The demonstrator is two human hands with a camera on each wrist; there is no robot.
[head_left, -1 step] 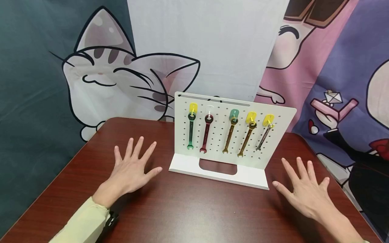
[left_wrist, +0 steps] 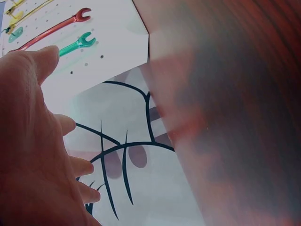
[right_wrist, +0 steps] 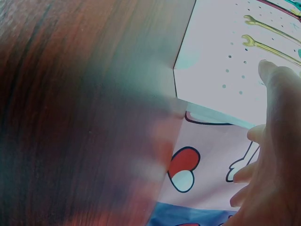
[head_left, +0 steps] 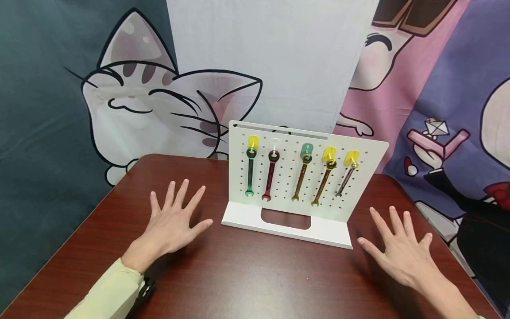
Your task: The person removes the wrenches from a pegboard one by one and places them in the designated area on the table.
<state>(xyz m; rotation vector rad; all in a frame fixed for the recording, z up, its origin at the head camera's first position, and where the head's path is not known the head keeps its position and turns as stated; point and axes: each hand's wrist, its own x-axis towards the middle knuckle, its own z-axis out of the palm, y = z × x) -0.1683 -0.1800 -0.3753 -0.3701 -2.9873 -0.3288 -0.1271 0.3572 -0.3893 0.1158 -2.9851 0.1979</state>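
A white pegboard stand [head_left: 287, 230] stands upright on the table, with a row of combination wrenches hanging from its hooks. From left to right they are a green wrench [head_left: 250, 173], a red wrench [head_left: 270, 176], two gold wrenches [head_left: 301, 178] and a smaller dark silver wrench [head_left: 345, 180]. My left hand [head_left: 169, 223], fingers spread, is over the table to the left of the stand and holds nothing. On the other side, my right hand [head_left: 404, 254] is also spread, its thumb pointing toward the base's right corner. Both hands are apart from the stand.
The dark red-brown wooden table [head_left: 255, 283] has rounded far corners. Behind it hangs a cartoon-printed cloth [head_left: 151, 97] with a cat. A dark object [head_left: 484, 239] is beyond the table's right edge. The left wrist carries a black band [head_left: 146, 287] by a pale sleeve.
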